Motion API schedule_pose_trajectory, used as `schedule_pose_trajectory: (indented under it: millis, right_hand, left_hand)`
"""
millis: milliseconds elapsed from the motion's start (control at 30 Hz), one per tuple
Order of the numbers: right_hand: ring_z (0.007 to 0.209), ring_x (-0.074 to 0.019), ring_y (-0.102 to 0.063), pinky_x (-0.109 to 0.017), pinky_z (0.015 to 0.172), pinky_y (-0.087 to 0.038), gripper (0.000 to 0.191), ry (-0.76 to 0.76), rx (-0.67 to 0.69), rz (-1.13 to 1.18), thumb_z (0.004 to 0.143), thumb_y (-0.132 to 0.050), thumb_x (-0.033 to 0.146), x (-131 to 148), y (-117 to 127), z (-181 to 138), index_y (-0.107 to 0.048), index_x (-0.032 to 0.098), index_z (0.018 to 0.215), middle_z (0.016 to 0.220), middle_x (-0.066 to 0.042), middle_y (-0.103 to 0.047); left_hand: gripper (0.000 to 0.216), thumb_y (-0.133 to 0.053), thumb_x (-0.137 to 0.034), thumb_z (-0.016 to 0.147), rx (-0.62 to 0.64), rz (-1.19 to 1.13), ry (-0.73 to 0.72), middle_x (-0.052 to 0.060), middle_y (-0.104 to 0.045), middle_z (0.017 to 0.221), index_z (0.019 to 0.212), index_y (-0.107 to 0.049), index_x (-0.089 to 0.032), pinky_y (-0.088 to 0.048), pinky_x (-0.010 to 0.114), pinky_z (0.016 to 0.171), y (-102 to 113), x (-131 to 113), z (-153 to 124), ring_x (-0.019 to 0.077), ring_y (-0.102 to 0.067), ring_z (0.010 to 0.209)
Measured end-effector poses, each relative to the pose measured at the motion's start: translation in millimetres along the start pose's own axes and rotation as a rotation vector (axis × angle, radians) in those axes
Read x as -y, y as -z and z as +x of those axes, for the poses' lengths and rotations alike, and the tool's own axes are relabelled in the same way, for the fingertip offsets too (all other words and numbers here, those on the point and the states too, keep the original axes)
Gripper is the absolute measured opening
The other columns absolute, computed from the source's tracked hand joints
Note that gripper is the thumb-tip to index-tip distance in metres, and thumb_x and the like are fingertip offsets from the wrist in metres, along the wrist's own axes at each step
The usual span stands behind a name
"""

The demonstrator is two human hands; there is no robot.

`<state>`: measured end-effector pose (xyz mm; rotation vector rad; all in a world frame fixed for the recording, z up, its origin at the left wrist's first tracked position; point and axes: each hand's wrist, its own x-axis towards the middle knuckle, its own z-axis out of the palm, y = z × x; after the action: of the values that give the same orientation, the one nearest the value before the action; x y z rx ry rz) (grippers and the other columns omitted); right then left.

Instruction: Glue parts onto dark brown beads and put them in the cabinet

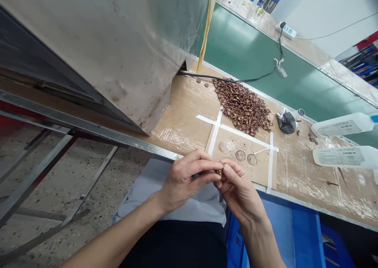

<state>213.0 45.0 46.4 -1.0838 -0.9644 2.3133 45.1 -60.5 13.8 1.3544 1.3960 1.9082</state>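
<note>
Close together near the bench's front edge, my left hand (pixel 189 178) and my right hand (pixel 239 186) pinch a small brown-and-gold piece (pixel 220 171) between their fingertips. Most of the piece is covered by the fingers, so its exact kind does not show. Just past the hands, a cardboard sheet (pixel 227 131) edged with white tape (pixel 212 140) bears a small clear cup (pixel 226 147), two shallow round dishes or rings (pixel 240 155) and a thin white stick (pixel 261 151). Behind the sheet lies a big heap of small brown-and-gold parts (pixel 243 106).
A large metal housing (pixel 118 55) fills the left. Two white bottles (pixel 344 125) lie on the right of the bench, near a dark bag-like object (pixel 286 123). A black cable (pixel 248 80) runs along the back by a green panel (pixel 251 43). A blue crate (pixel 283 220) is below.
</note>
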Motion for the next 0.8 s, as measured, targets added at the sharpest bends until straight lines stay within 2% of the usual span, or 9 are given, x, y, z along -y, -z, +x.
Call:
schedule_pose_trajectory:
  millis: [67, 100, 167, 267, 367, 433, 567, 667, 800]
  right_hand:
    - [0.074, -0.0152, -0.070, -0.026, 0.071, -0.063, 0.032, -0.020, 0.002, 0.029, 0.089, -0.109, 0.043, -1.9, -0.3, -0.9, -0.091, 0.026, 0.109, 0.092, -0.002, -0.082]
    - [0.078, -0.0151, -0.071, -0.025, 0.073, -0.064, 0.031, -0.021, 0.007, 0.034, 0.090, -0.108, 0.044, -1.9, -0.3, -1.5, -0.091, 0.027, 0.109, 0.096, -0.002, -0.083]
    - [0.085, -0.0146, -0.074, -0.025, 0.080, -0.066, 0.030, 0.037, 0.001, -0.005, 0.092, -0.107, 0.046, 1.1, 1.7, -2.6, -0.091, 0.028, 0.109, 0.104, -0.002, -0.084]
    - [0.090, -0.0150, -0.076, -0.026, 0.087, -0.066, 0.026, 0.345, -0.139, -0.264, 0.095, -0.104, 0.046, 13.7, 10.2, -0.2, -0.092, 0.028, 0.109, 0.109, -0.003, -0.086]
    - [0.098, -0.0216, -0.082, -0.033, 0.091, -0.067, 0.023, 0.714, -0.337, -0.687, 0.098, -0.100, 0.040, 31.2, 20.8, 10.0, -0.093, 0.025, 0.114, 0.110, -0.006, -0.089]
    - [0.100, -0.0258, -0.084, -0.040, 0.094, -0.068, 0.018, 0.881, -0.357, -0.915, 0.101, -0.096, 0.038, 40.9, 25.1, 19.7, -0.093, 0.025, 0.114, 0.110, -0.006, -0.089]
    - [0.103, -0.0255, -0.085, -0.041, 0.097, -0.067, 0.007, 1.075, -0.249, -1.213, 0.110, -0.087, 0.030, 49.3, 25.5, 34.2, -0.092, 0.027, 0.113, 0.109, -0.004, -0.089]
    - [0.100, -0.0250, -0.085, -0.040, 0.094, -0.066, 0.009, 1.152, -0.233, -1.339, 0.114, -0.082, 0.027, 49.1, 23.6, 35.4, -0.091, 0.027, 0.115, 0.108, -0.004, -0.089]
    - [0.098, -0.0256, -0.085, -0.041, 0.091, -0.066, 0.010, 1.194, -0.267, -1.395, 0.115, -0.080, 0.029, 47.4, 22.3, 32.4, -0.090, 0.026, 0.114, 0.108, -0.005, -0.089]
  left_hand:
    - [0.030, -0.093, -0.014, 0.102, -0.027, 0.064, -0.071, 0.009, -0.085, 0.117, 0.130, -0.092, -0.024, -0.064, 0.024, 0.096, 0.3, -1.3, 0.0, 0.0176, -0.082, 0.105]
    - [0.029, -0.092, -0.014, 0.102, -0.041, 0.061, -0.055, 0.009, -0.086, 0.120, 0.129, -0.092, -0.025, -0.064, 0.025, 0.101, 0.6, -2.5, 0.4, 0.0188, -0.083, 0.109]
    - [0.025, -0.092, -0.016, 0.103, -0.079, -0.041, 0.097, 0.009, -0.088, 0.123, 0.125, -0.094, -0.026, -0.065, 0.028, 0.107, 1.4, -4.9, 2.5, 0.0209, -0.084, 0.114]
    - [0.020, -0.099, -0.024, 0.097, -0.140, -0.390, 0.447, 0.009, -0.092, 0.113, 0.117, -0.095, -0.024, -0.071, 0.030, 0.099, 2.9, -3.2, 9.0, 0.0222, -0.088, 0.102]
    - [0.028, -0.107, -0.025, 0.087, -0.180, -0.690, 0.611, 0.010, -0.091, 0.102, 0.111, -0.095, -0.018, -0.074, 0.029, 0.085, 3.3, 5.5, 17.1, 0.0211, -0.088, 0.086]
    - [0.028, -0.108, -0.023, 0.085, -0.199, -0.781, 0.636, 0.011, -0.091, 0.101, 0.109, -0.094, -0.016, -0.073, 0.028, 0.083, 3.0, 11.7, 21.2, 0.0201, -0.087, 0.084]
    - [0.027, -0.107, -0.021, 0.085, -0.182, -0.817, 0.643, 0.011, -0.091, 0.102, 0.109, -0.095, -0.016, -0.071, 0.025, 0.087, 3.4, 18.2, 23.7, 0.0183, -0.087, 0.088]
    - [0.027, -0.105, -0.024, 0.089, -0.163, -0.818, 0.639, 0.012, -0.091, 0.105, 0.113, -0.095, -0.016, -0.070, 0.026, 0.090, 4.7, 18.9, 22.3, 0.0184, -0.086, 0.090]
    - [0.024, -0.101, -0.029, 0.096, -0.164, -0.850, 0.641, 0.012, -0.091, 0.110, 0.116, -0.095, -0.017, -0.070, 0.027, 0.091, 5.4, 19.3, 21.0, 0.0180, -0.086, 0.091]
